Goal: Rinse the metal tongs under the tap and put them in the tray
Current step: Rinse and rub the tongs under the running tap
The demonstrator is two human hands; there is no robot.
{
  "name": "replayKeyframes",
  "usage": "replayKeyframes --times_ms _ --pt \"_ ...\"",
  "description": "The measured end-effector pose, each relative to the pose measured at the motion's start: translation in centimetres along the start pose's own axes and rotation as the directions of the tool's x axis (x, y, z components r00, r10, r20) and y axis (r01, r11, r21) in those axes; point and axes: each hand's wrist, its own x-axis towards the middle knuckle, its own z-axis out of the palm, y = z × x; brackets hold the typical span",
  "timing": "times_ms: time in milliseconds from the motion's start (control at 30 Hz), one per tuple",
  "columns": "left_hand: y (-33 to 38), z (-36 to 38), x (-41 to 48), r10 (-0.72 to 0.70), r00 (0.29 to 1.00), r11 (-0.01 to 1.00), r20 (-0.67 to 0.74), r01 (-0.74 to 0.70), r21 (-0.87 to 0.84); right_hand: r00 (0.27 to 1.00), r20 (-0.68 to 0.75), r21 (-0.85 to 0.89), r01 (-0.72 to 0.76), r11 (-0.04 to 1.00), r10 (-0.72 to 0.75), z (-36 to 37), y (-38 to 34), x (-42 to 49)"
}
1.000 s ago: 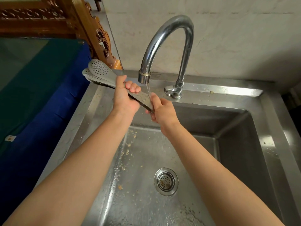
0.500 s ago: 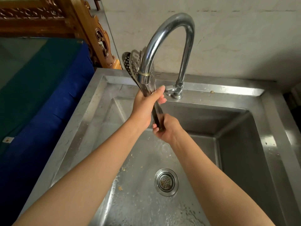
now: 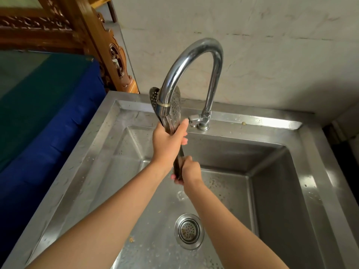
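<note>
Tongs point(image 3: 175, 111), metal, held near-upright beneath the tap point(image 3: 191, 61) spout: my left hand point(image 3: 168, 145) is wrapped round their middle, my right hand point(image 3: 189, 170) pinches their lower end. Perforated heads sit behind the spout. Below the tap lie the sink point(image 3: 272, 171) and drain strainer point(image 3: 188, 231).

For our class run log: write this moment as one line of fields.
step: rinsing | left hand: grips tongs mid-shaft | right hand: grips handle end | tongs: upright, heads behind tap spout | tray: not in view
</note>
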Motion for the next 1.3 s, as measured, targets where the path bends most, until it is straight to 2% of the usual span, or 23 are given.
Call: replayKeyframes --times_ms 67,100,167,233,300,367,433,500,733,867,1067,1300 --pt "0.0 -0.2 0.4 -0.025 0.998 1.000 0.051 0.025 -0.001 0.997 0.048 -0.122 0.061 0.991 -0.055 -0.4 0.0 -0.2" --pt "0.2 -0.1 0.6 -0.049 0.996 0.999 0.071 0.050 -0.013 0.990 0.068 -0.208 0.139 0.968 -0.128 -0.6 0.0 -0.3" --pt "0.7 -0.1 0.7 -0.091 0.989 0.994 0.114 0.097 -0.050 0.935 0.126 -0.394 0.353 0.849 -0.331 -1.4 -0.6 -0.4" --pt "0.9 -0.1 0.6 -0.128 0.980 0.986 0.154 0.142 -0.088 0.850 0.177 -0.477 0.514 0.712 -0.495 -2.3 -2.1 -0.7" --pt "0.8 -0.3 0.4 -0.152 0.974 0.980 0.167 0.170 -0.099 0.776 0.157 -0.534 0.587 0.609 -0.610 -3.0 -3.9 -0.8" --pt "0.6 -0.5 0.4 -0.202 0.963 0.971 0.180 0.221 -0.090 0.731 0.066 -0.535 0.600 0.594 -0.679 -3.6 -5.3 -0.7" --pt "0.5 -0.8 0.3 -0.265 0.945 0.955 0.193 0.285 -0.084 0.729 -0.021 -0.453 0.603 0.656 -0.685 -3.7 -6.5 -0.6" --pt "0.5 -0.9 0.2 -0.315 0.927 0.939 0.202 0.335 -0.074 0.770 -0.046 -0.367 0.579 0.728 -0.636 -3.6 -7.4 -0.6" --pt "-0.1 -1.6 0.4 -0.379 0.883 0.904 0.277 0.418 -0.094 0.877 0.034 -0.266 0.470 0.842 -0.479 -3.1 -8.1 0.6" --pt "-1.1 -2.0 0.4 -0.407 0.859 0.888 0.310 0.451 -0.084 0.882 0.056 -0.247 0.467 0.849 -0.469 -3.3 -8.2 0.8" --pt "-2.1 -1.6 -0.3 -0.438 0.825 0.878 0.356 0.478 -0.025 0.868 0.063 -0.311 0.486 0.817 -0.492 -3.9 -7.6 1.4" --pt "-2.6 -2.2 -1.2 -0.446 0.835 0.883 0.323 0.470 0.005 0.870 0.009 -0.395 0.455 0.798 -0.492 -4.0 -6.5 1.8"
